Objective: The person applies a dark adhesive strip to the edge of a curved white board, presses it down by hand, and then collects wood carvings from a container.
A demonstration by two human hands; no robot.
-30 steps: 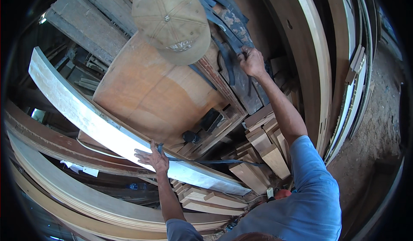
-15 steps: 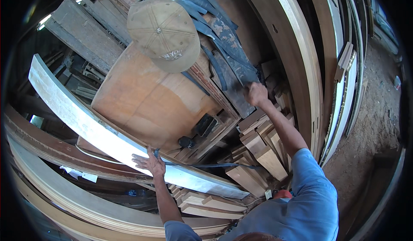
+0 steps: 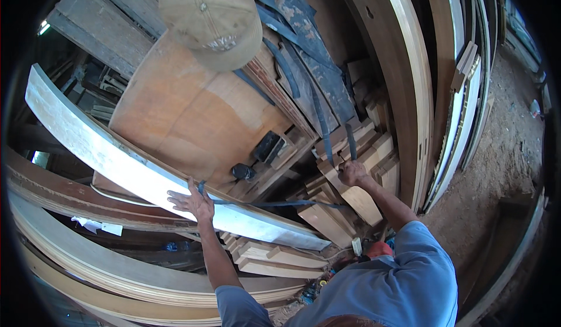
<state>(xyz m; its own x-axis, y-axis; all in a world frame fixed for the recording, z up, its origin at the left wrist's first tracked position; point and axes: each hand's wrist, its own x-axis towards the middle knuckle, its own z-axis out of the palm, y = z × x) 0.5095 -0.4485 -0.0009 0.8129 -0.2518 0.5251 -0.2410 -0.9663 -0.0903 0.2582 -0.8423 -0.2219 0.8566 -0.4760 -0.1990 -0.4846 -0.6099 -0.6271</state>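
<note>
My left hand [image 3: 196, 203] lies on a long curved panel [image 3: 131, 172] with a bright white face, its fingers spread. A dark blue strip [image 3: 280, 203] runs from beside that hand to the right, across the panel's edge. My right hand [image 3: 352, 174] is closed round a blue strap-like strip [image 3: 323, 122] over stacked wood blocks. That strip hangs down from the upper middle, and a dark length of it sticks up above my fist. Against the panel's far side is a curved orange-brown plywood sheet [image 3: 193, 111].
A beige cap [image 3: 210, 20] rests at the top, near more blue strips [image 3: 280, 26]. A black block [image 3: 269, 146] and a round black object [image 3: 242, 171] sit on the plywood. Cut wood pieces [image 3: 350, 198] are stacked at centre right. Tall curved boards [image 3: 403, 93] stand at the right.
My right hand has come down toward me, drawing the blue strip with it. My left hand stays on the white panel. The whole view has shifted slightly.
</note>
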